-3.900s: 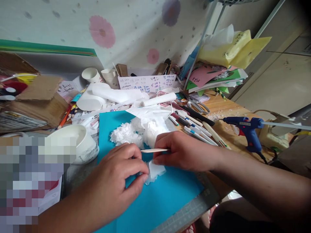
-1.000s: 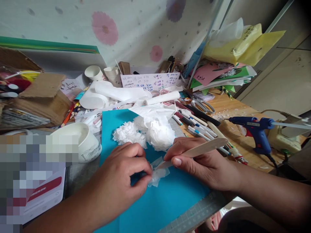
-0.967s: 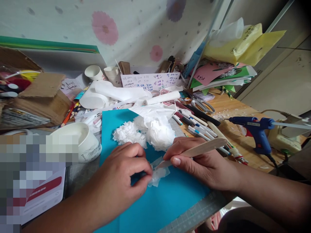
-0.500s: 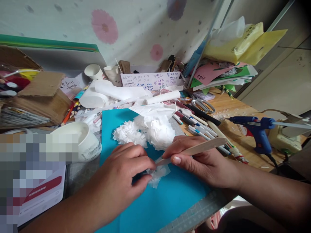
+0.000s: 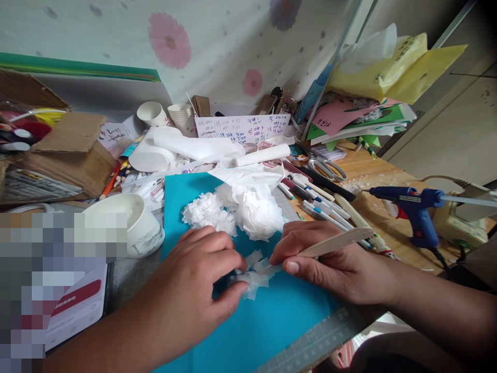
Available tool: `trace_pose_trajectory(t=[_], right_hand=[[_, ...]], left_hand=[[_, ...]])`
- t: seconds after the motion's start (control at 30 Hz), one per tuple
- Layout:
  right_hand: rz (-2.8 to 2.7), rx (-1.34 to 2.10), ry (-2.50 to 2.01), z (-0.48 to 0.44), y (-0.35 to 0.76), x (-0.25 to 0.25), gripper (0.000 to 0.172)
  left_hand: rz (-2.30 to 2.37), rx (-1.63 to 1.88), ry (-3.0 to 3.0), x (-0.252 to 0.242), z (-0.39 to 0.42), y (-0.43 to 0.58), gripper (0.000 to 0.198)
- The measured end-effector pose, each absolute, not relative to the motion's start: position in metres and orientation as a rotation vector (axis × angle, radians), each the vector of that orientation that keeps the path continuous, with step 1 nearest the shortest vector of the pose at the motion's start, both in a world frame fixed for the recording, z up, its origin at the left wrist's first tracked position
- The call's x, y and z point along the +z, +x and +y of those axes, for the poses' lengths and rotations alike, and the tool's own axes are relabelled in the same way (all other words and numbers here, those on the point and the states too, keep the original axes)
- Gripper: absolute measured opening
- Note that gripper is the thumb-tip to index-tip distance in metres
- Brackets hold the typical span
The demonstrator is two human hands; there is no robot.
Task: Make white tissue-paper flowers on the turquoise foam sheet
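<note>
My left hand has thumb and curled fingers at the edge of a small cluster of white tissue paper pieces, pinching it against the blue sheet. Between the thumb and fingers of my right hand is a flat wooden craft stick, its rounded end pointing up to the right. The other end is hidden by the fingers, beside a strip of tissue. Just beyond the hands sit a ruffled white tissue paper ball and a looser tissue bunch.
A white paper bowl and a phone lie on the left. Pens, scissors and a blue glue gun are on the right. Under the blue sheet is a grey cutting mat. A cardboard box stands back left.
My right hand has drawn back slightly to the right with the craft stick, away from the tissue cluster. More of the cluster shows. My left hand stays nearly in place.
</note>
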State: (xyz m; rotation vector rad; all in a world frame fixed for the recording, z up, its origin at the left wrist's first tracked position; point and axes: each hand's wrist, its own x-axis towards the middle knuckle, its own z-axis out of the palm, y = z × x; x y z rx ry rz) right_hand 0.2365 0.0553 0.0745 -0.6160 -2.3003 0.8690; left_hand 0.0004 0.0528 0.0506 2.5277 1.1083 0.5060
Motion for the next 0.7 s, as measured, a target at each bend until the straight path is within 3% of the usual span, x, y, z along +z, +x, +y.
trace_pose_trajectory(t=[0.27, 0.53, 0.7], right_hand=[[-2.233, 0.820, -0.634, 0.055, 0.233, 0.079, 0.012], [-2.116, 0.988, -0.699, 0.058, 0.238, 0.081, 0.012], [-1.881, 0.739, -0.866, 0.077, 0.251, 0.083, 0.028]], left_hand=[[1.103, 0.538, 2.447, 0.051, 0.052, 0.001, 0.024], [1.162, 0.597, 2.438, 0.044, 0.050, 0.003, 0.010], [1.172, 0.604, 2.446, 0.043, 0.049, 0.003, 0.007]])
